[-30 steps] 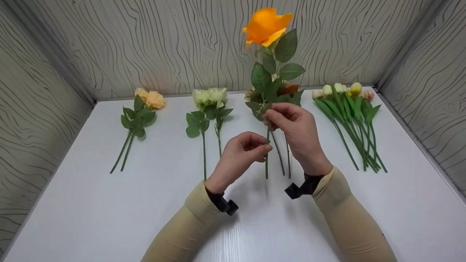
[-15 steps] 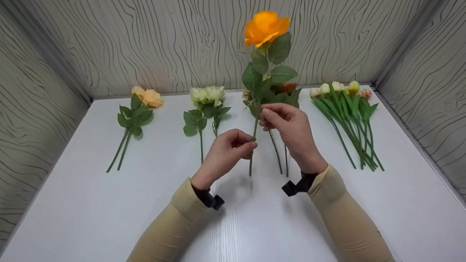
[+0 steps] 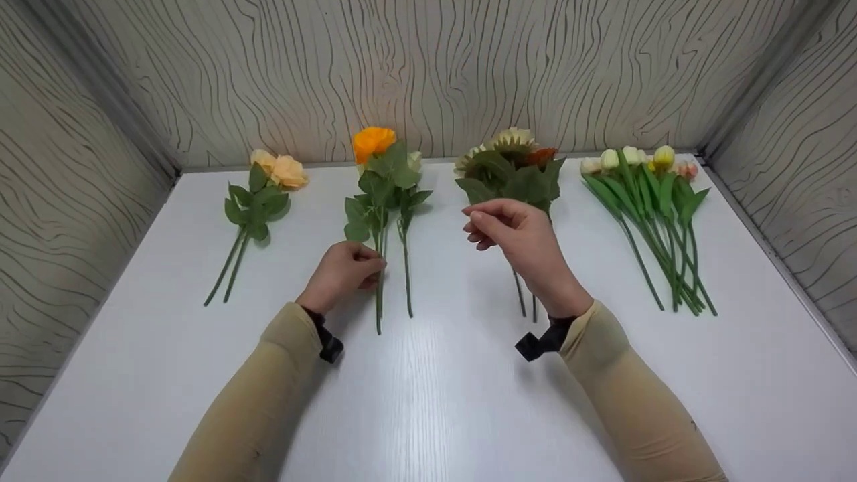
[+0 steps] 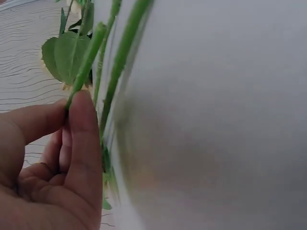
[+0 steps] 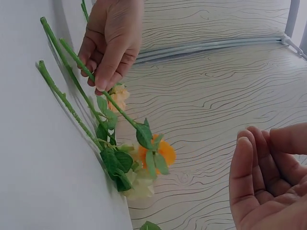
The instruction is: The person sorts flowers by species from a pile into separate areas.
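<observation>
My left hand [image 3: 340, 273] pinches the stem of an orange rose [image 3: 375, 143] between thumb and fingertips. In the left wrist view the cut end of that rose stem [image 4: 89, 60] sticks out past the fingertips. The rose hangs over two pale green flowers [image 5: 140, 184] that lie on the table; their blooms are mostly hidden behind it in the head view. My right hand [image 3: 523, 234] holds nothing. Its fingers are loosely bent in the air, in front of a bunch of cream and rust-red flowers [image 3: 514, 142] with dark leaves.
Two peach roses [image 3: 288, 173] lie at the back left of the white table [image 3: 428, 415]. A bunch of tulips [image 3: 646, 194] in white, yellow and pink lies at the back right. Patterned walls [image 3: 428, 73] close off the back and both sides.
My left hand has carried the orange rose left and down, over the pale green flowers. My right hand has let go of its stem and stayed near the same spot.
</observation>
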The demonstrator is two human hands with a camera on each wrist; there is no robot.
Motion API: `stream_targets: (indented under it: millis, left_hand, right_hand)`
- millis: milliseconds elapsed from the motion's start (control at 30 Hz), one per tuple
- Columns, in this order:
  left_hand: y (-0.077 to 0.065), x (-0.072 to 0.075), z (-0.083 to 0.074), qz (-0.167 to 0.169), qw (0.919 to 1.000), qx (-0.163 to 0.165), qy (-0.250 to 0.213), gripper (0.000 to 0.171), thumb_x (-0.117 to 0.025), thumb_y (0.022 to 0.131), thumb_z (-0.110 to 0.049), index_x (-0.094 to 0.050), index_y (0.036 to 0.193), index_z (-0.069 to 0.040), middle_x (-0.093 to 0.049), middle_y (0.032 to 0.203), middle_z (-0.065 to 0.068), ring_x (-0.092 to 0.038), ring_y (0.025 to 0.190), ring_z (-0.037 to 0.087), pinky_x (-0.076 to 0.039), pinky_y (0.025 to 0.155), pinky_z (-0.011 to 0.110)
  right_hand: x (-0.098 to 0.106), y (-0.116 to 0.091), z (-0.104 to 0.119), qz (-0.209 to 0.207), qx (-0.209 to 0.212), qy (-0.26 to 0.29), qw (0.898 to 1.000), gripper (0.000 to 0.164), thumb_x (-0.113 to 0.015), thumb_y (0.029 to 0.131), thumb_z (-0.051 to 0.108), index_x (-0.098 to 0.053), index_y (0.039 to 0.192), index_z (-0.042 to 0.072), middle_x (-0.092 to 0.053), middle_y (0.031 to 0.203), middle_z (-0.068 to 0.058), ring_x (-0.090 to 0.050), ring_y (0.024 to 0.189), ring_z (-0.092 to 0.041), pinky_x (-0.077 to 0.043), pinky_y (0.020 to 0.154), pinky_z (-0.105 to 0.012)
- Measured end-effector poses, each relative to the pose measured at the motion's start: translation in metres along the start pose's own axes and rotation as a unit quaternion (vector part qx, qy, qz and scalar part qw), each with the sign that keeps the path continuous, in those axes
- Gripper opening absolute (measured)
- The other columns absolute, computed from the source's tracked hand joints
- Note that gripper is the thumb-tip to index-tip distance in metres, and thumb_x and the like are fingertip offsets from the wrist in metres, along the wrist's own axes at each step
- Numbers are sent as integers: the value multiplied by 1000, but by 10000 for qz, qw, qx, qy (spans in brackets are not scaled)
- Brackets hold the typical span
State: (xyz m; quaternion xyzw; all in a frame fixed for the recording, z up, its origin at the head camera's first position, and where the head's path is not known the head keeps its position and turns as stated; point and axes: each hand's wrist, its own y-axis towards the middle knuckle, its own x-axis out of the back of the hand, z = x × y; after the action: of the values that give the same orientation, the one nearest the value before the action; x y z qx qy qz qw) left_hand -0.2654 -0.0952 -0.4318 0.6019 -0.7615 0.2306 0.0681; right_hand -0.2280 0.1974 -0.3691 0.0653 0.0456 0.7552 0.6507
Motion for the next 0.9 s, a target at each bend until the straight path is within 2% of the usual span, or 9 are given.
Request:
stream_targets:
  millis: [267, 400, 533, 633, 800, 900]
  left_hand:
    - [1, -1, 2, 110, 9984, -51, 551, 18, -74, 96, -18, -75, 103, -2, -71, 93, 12, -68, 81, 22, -58, 74, 34]
    - [-3, 10, 2, -56, 9955, -114, 940, 20, -74, 96, -22, -76, 102, -3, -71, 90, 12, -66, 78, 23, -55, 71, 34]
    - [-5, 39, 8, -460, 9869, -108, 1540, 21, -69, 99, -22, -73, 106, -3, -70, 91, 13, -64, 78, 23, -51, 70, 34]
    - [-8, 70, 17, -871, 9740, -44, 2093, 22, -63, 101, -18, -71, 110, 0, -70, 100, 15, -64, 86, 26, -52, 75, 38]
    - [-18, 121, 42, -1531, 9456, -32, 2869, 25, -57, 99, -10, -70, 111, 7, -69, 107, 24, -63, 92, 35, -52, 81, 49]
    - [-26, 138, 58, -1797, 9349, 118, 3059, 27, -57, 98, -10, -68, 109, 11, -67, 106, 29, -63, 92, 40, -51, 81, 53]
  right_hand:
    - [-2, 1, -6, 43, -133, -120, 9998, 27, -69, 101, 21, -72, 120, 4, -70, 106, -17, -67, 93, -31, -59, 81, -35]
    - [-6, 2, -12, 195, -221, -253, 9992, 27, -68, 101, 23, -72, 120, 4, -70, 106, -16, -67, 93, -31, -59, 81, -35]
    - [-17, 1, -23, 482, -357, -531, 9968, 21, -68, 101, 22, -74, 116, 8, -71, 104, -13, -67, 94, -30, -59, 82, -37]
    - [-32, 2, -32, 831, -429, -955, 9910, 19, -67, 102, 21, -75, 114, 9, -72, 101, -10, -67, 93, -33, -58, 82, -41]
    - [-61, 2, -40, 1336, -401, -2104, 9676, 19, -66, 102, 26, -76, 114, 15, -71, 101, 2, -64, 89, -24, -54, 77, -39]
    - [-74, 0, -42, 1536, -231, -2541, 9546, 21, -65, 102, 26, -77, 114, 15, -71, 100, 8, -62, 86, -17, -53, 76, -36]
